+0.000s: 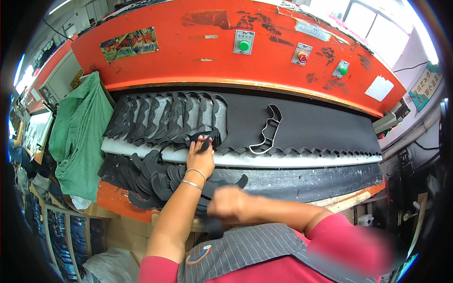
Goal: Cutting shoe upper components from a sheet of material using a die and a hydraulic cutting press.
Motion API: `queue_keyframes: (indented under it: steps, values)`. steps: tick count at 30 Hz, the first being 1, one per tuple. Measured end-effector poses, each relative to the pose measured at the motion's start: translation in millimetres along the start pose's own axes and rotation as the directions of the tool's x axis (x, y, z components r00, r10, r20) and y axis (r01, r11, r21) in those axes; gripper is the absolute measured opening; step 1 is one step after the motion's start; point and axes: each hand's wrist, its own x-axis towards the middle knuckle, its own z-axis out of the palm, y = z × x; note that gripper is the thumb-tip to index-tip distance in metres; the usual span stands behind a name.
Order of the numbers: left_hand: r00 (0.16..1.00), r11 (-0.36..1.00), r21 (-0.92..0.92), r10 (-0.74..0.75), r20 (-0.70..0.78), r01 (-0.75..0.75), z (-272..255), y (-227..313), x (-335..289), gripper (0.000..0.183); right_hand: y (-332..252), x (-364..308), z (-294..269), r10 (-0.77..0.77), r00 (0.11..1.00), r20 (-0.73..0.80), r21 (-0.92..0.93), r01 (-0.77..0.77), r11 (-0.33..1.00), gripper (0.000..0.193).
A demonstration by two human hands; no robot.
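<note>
My left hand (pixel 201 155), with two bangles on its wrist, is at the front edge of the black sheet. Its fingers are closed on a dark curved foam piece (pixel 204 145) beside the cut rows. Close to my apron, my right hand (pixel 230 203) is blurred by motion and looks closed. A black foam piece (pixel 214 227), also blurred, hangs from it. Many curved black cut pieces (pixel 155 177) lie overlapping along the near ledge, left of and under my left forearm. On the sheet to the right stands a wavy metal cutting die (pixel 267 129), with neither hand touching it.
Behind the black foam sheet (pixel 316 129) rises an orange machine beam (pixel 188 52) with green buttons (pixel 243 45) and a red knob (pixel 302 57). A white cutting board (pixel 283 162) lies under the sheet. Green cloth (pixel 78 141) hangs at left; a wooden rack (pixel 68 236) stands below it.
</note>
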Motion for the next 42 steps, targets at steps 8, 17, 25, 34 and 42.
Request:
queue_keyframes:
  steps: [8,17,25,34,42]
  values:
    - [0.999,0.916,-0.399,0.022,-0.03,-0.032,-49.2,-9.7,-2.3,0.037,-4.4,-33.9,17.8,0.934,0.339,-0.109,0.846,-0.462,0.266,0.015]
    - [0.961,0.853,-0.476,0.099,-0.258,-0.215,-72.3,18.4,19.1,0.019,44.8,-68.7,-54.5,0.586,0.517,-0.624,-0.388,-0.856,0.342,0.072]
    - [0.971,0.988,-0.127,0.055,-0.235,-0.086,14.6,20.9,60.9,0.032,96.9,-106.8,-118.3,0.666,0.421,-0.616,-0.397,-0.896,0.2,0.092]
    - [0.98,0.993,-0.031,0.105,-0.167,-0.112,14.9,33.1,89.8,0.048,122.3,-193.7,-226.8,0.769,0.309,-0.559,-0.557,-0.828,-0.071,0.059]
    - [0.969,0.988,-0.051,0.132,-0.207,-0.145,9.6,22.9,75.1,0.055,107.1,-230.1,-261.8,0.696,0.031,-0.717,-0.339,-0.888,-0.31,0.067]
